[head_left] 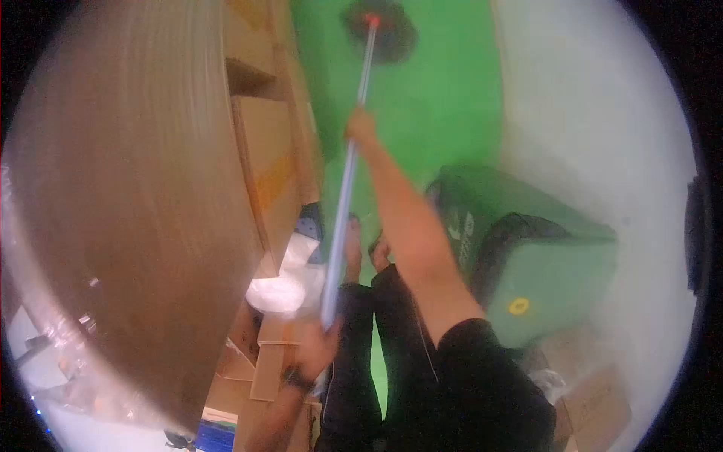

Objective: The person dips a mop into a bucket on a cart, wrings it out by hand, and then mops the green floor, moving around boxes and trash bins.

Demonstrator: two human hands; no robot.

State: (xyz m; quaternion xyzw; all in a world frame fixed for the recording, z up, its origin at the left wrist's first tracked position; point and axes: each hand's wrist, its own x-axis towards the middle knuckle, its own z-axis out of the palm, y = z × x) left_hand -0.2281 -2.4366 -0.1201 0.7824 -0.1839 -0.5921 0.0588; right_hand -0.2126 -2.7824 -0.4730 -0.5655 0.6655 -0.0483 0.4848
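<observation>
A long-handled mop with a silvery pole [345, 192] reaches away from me across the green floor. Its dark, round head [388, 38], blurred and with a red joint, rests at the far end. My right hand [361, 126] is wrapped round the pole about a third of the way down from the head. Lower down, near my thigh, my left hand [318, 346] closes on the pole's near end; it is somewhat smeared, and a dark watch sits on that wrist.
Cardboard boxes [275, 151] are stacked along the left beside a large brown panel [135, 188]. A white plastic bag [282, 282] lies by my bare feet. On the right stand a green and black bag [557, 279], a white wall [595, 113] and a carton [595, 407].
</observation>
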